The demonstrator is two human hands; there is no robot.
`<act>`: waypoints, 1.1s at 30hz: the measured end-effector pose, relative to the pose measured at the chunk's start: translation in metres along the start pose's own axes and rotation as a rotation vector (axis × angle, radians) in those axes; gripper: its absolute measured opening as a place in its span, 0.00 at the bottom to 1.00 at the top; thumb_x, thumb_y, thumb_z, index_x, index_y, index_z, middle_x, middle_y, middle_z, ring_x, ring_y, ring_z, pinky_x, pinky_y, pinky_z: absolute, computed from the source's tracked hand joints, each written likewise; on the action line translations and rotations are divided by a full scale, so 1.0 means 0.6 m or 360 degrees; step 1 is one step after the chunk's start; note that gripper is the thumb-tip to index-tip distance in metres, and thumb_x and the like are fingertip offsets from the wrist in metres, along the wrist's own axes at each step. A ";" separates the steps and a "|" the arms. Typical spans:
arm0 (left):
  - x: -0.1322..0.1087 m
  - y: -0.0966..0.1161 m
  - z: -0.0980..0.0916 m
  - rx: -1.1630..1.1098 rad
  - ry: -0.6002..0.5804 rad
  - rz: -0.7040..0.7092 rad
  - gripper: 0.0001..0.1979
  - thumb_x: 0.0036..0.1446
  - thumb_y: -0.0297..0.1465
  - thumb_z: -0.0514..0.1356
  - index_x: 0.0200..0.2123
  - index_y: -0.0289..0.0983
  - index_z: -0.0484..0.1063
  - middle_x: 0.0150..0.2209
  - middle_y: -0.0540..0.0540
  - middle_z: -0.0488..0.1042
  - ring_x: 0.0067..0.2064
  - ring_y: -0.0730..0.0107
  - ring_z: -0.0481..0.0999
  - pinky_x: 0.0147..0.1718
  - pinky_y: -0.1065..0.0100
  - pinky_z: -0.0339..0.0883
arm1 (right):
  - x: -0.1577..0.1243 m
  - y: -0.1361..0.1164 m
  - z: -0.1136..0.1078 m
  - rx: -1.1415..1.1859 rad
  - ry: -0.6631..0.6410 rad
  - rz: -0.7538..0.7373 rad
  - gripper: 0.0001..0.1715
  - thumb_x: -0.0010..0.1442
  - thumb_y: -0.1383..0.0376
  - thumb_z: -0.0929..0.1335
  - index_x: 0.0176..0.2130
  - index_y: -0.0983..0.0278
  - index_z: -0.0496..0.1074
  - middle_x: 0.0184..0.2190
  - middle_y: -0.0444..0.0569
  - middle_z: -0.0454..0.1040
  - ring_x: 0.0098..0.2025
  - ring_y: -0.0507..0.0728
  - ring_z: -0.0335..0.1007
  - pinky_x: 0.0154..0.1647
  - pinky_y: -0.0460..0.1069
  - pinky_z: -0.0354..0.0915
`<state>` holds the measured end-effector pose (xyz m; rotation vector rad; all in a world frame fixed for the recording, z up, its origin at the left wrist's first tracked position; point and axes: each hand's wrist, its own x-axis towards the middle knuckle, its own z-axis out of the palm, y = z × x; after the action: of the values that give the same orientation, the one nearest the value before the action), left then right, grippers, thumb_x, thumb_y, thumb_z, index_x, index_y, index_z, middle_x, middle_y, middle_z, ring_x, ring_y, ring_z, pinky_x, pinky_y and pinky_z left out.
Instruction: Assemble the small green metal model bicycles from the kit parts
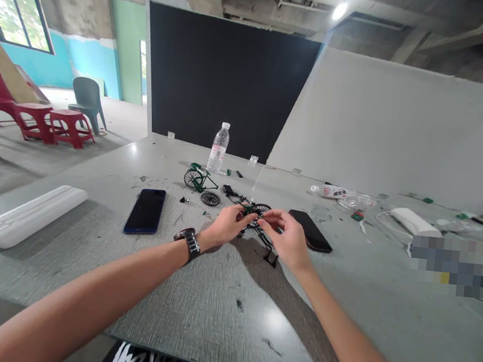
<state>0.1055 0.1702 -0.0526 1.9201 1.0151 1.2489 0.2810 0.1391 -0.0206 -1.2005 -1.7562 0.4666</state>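
Both hands meet over a small black and green model bicycle (265, 239) with thin spoked wheels. My left hand (229, 223), below a dark wristwatch, pinches it from the left side. From the right, the fingers of my right hand (286, 239) close on the same model near its wheel (260, 209). The exact part between the fingertips is hidden. Beyond my left hand stands a green model bicycle frame (199, 184) with one wheel fitted. A loose spoked wheel (210, 199) lies beside it, with tiny black parts (184, 200) nearby.
A clear bottle (218, 147) stands upright at the back. Phones lie on the left (145, 211) and right (311, 231). A long white case (31, 216) rests at far left. Plastic wrapping (357, 201) and a white device (414, 222) lie to the right on the grey table (195, 307).
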 end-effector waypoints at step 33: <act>-0.006 0.009 0.000 -0.0033 0.0074 0.0249 0.11 0.63 0.34 0.60 0.48 0.39 0.77 0.44 0.43 0.78 0.43 0.64 0.77 0.44 0.64 0.71 | -0.003 -0.002 -0.007 -0.0130 -0.0011 0.0046 0.23 0.59 0.47 0.68 0.45 0.60 0.72 0.35 0.51 0.79 0.21 0.55 0.73 0.23 0.50 0.67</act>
<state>0.1061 0.1645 -0.0501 1.9946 0.8850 1.3913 0.2843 0.1364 -0.0184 -1.2843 -1.7806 0.4197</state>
